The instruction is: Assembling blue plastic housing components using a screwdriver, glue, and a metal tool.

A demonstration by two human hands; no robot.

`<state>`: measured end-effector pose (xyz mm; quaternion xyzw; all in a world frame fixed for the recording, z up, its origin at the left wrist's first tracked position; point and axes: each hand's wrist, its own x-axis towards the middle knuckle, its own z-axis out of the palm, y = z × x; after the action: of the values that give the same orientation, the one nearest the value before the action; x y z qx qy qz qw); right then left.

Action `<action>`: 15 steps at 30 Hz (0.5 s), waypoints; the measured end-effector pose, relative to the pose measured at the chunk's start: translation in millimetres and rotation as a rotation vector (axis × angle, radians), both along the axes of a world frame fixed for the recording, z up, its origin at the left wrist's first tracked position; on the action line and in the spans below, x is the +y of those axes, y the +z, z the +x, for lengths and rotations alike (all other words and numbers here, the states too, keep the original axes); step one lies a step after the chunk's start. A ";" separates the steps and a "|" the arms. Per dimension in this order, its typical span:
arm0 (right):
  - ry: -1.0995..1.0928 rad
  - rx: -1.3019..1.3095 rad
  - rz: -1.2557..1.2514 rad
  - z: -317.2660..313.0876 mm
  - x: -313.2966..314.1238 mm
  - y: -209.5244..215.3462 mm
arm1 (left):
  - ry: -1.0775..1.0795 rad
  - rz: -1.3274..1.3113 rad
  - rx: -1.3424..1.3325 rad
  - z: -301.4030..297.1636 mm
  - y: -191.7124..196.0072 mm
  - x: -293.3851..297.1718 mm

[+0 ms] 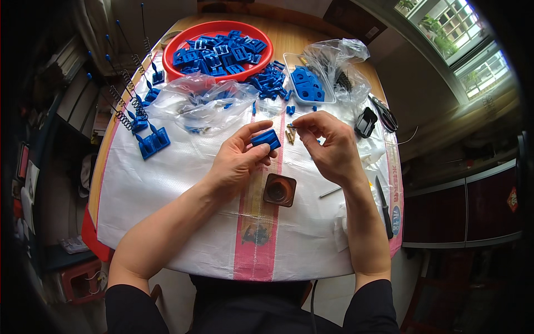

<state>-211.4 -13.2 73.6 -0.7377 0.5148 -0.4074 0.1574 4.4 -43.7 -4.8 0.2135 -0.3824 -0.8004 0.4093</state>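
My left hand (pixel 243 155) holds a small blue rectangular plastic part (pixel 266 140) between thumb and fingers, above the middle of the table. To its right, my right hand (pixel 329 142) is closed in a pinch, thumb against forefinger. What sits at those fingertips is too small to make out. Several brass-coloured pins (pixel 290 136) lie right beside the pinching fingers. Below the hands stands a square brown dish (pixel 280 190) with a round hollow. Small blue pieces (pixel 291 110) are scattered just beyond my right hand.
A red basin (pixel 269 54) of blue plastic parts stands at the back, with clear plastic bags (pixel 208 106) in front. A clear box (pixel 332 102) holds blue pieces. Spring-stemmed blue assemblies (pixel 154 143) stand left. Scissors (pixel 384 113), a black case (pixel 365 122) and a knife (pixel 384 206) lie right.
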 end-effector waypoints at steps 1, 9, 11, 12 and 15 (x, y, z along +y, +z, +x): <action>0.054 0.030 -0.026 1.2 1.8 3.0 | 0.017 -0.012 -0.030 -1.6 0.0 0.8; 0.141 0.089 -0.135 6.8 4.8 1.5 | -0.007 -0.129 -0.152 -2.4 -3.9 -1.1; 0.142 0.069 -0.135 8.3 5.9 2.8 | 0.002 -0.130 -0.149 -3.0 -1.9 0.8; 0.148 0.076 -0.135 8.5 6.4 3.6 | 0.006 -0.130 -0.146 -3.3 -1.2 1.5; 0.157 0.115 -0.139 8.4 7.8 3.1 | -0.011 -0.162 -0.186 -2.1 -0.4 1.2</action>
<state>-203.0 -5.3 76.7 -0.8071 0.4341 -0.3856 0.1073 2.3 -42.5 -5.1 0.2509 -0.4832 -0.7460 0.3835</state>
